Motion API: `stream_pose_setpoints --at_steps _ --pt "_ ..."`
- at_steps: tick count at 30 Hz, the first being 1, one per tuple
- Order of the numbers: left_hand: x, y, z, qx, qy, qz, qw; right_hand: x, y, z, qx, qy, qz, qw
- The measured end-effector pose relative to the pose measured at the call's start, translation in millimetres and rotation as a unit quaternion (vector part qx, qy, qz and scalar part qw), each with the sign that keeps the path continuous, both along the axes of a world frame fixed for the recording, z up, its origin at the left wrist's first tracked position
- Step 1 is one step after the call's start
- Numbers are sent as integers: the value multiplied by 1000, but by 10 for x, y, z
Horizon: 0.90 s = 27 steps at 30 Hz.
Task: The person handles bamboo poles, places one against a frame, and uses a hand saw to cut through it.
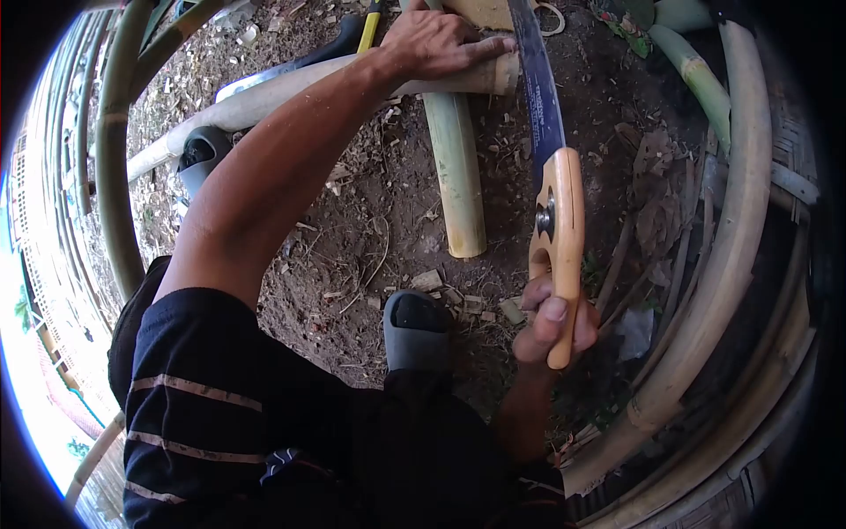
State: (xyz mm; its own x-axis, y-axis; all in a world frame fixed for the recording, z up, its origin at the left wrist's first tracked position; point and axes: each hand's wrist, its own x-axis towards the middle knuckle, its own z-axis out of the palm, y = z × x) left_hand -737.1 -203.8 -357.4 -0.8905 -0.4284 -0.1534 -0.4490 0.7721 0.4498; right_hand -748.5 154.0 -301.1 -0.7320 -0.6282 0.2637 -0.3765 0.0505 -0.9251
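My right hand (pixel 553 322) is closed around the light wooden handle of a hand saw (pixel 546 106). Its dark blue blade points away from me, right by the cut end of a pale bamboo pole (pixel 273 101). At that end, my left hand (pixel 436 44) grips the pole from above, one digit stretched along it toward the blade. The far tip of the saw runs out of view at the top. A greenish bamboo length (pixel 455 172) lies on the ground, passing under the pole.
Wood chips cover the soil (pixel 344 264). A yellow-and-black handle (pixel 369 28) lies beyond the pole. Curved bamboo poles (pixel 736 229) stand along the right, and another upright bamboo (pixel 113 167) rises at left. My sandalled foot (pixel 417 331) is below, between the hands.
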Motion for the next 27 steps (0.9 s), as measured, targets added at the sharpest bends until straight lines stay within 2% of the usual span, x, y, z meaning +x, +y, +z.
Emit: stream_pose_setpoints --at_steps 1,2,3,5,6,7,10,11,13,14,18,20,23,25,27 --pt "35 55 -34 22 31 5 999 54 41 19 7 -1 -3 1000" --pt "6 41 -33 0 -69 -23 997 83 75 8 12 -4 -13 1000" --pt "32 48 -86 -3 -63 -25 998 85 91 -9 13 -5 -24 1000" --pt "198 129 -252 -149 71 -108 980 107 139 -9 10 12 -17 1000" --pt "203 163 -204 -103 37 -120 987 111 173 -11 10 29 -8 999" --pt "224 249 -205 -104 38 -125 986 123 235 -22 10 30 -14 999" --pt "326 587 -216 -109 97 -31 989 167 488 -77 -16 48 -3 999" --pt "310 671 -225 -111 98 -35 988 166 585 -86 -13 48 11 999" --pt "281 825 -283 -206 173 39 962 185 668 -101 -9 47 25 999" --pt "244 885 -311 -210 160 67 962 183 686 -104 -12 41 8 999" --pt "217 991 -374 -245 181 96 948 257 833 -210 -11 51 -19 998" --pt "196 1045 -398 -281 156 117 940 308 845 -219 -4 78 -1 997" --pt "111 1115 -323 -230 172 126 950 423 929 -273 36 117 -2 993" --pt "-22 1175 -336 -207 188 122 952 439 937 -305 56 122 -66 989" --pt "-200 1252 -353 -236 184 132 945 403 930 -295 52 108 -83 989"
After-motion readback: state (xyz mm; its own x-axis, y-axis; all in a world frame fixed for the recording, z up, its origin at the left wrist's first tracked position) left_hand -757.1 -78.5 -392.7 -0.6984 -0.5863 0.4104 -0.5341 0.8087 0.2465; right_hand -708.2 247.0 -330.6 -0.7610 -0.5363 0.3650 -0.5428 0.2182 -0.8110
